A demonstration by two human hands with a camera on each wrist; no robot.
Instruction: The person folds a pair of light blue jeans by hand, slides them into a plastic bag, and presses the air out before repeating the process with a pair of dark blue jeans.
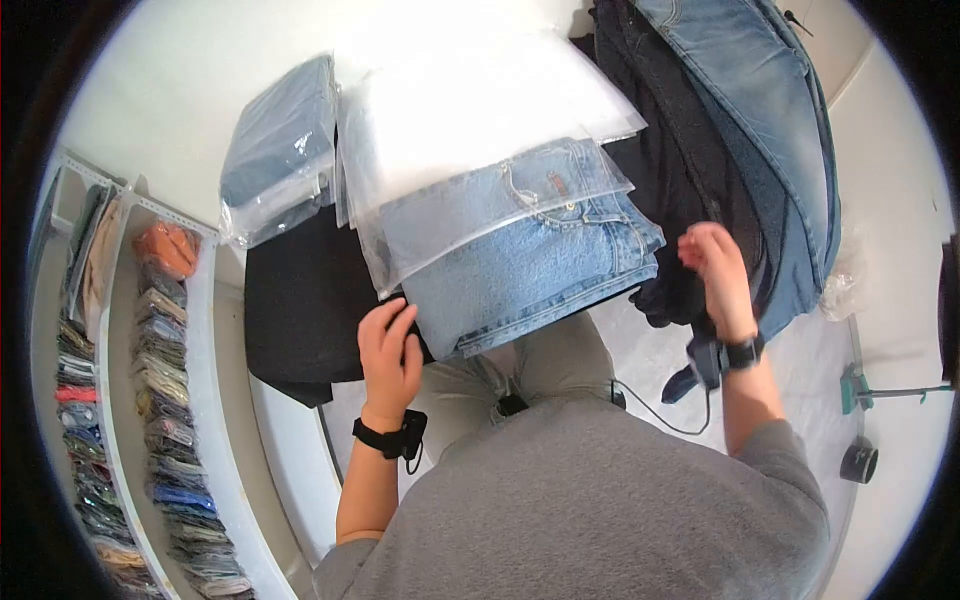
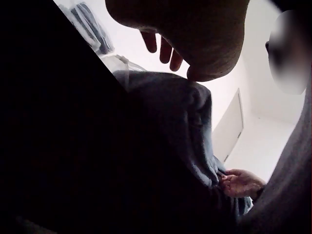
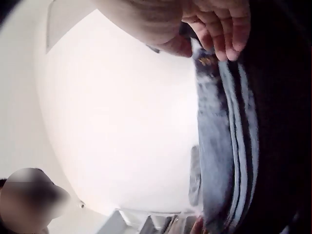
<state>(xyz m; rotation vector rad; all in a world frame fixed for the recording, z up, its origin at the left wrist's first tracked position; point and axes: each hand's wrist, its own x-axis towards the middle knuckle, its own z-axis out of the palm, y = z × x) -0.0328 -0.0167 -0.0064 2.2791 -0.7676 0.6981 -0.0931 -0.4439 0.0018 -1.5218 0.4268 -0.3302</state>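
Note:
Folded light-blue jeans (image 1: 530, 275) lie at the front of the table, their far part seen through the clear film of a plastic bag (image 1: 480, 235). In the head view my left hand (image 1: 390, 350) is at the near left corner of the jeans, fingers loosely bent and holding nothing. Above the folded denim (image 2: 170, 97) its fingers hang apart in the left wrist view. My right hand (image 1: 720, 275) is just off the right end of the jeans, with loosely curled fingers and nothing in them. The right wrist view has its fingertips overlapping the end of the stacked denim layers (image 3: 217, 131).
A stack of clear bags (image 1: 490, 110) lies behind the jeans. Bagged dark-blue jeans (image 1: 285, 135) are at the back left, on the black-covered table (image 1: 300, 300). Loose jeans (image 1: 770, 110) heap at the right. Shelves of bagged clothes (image 1: 165, 400) stand at left.

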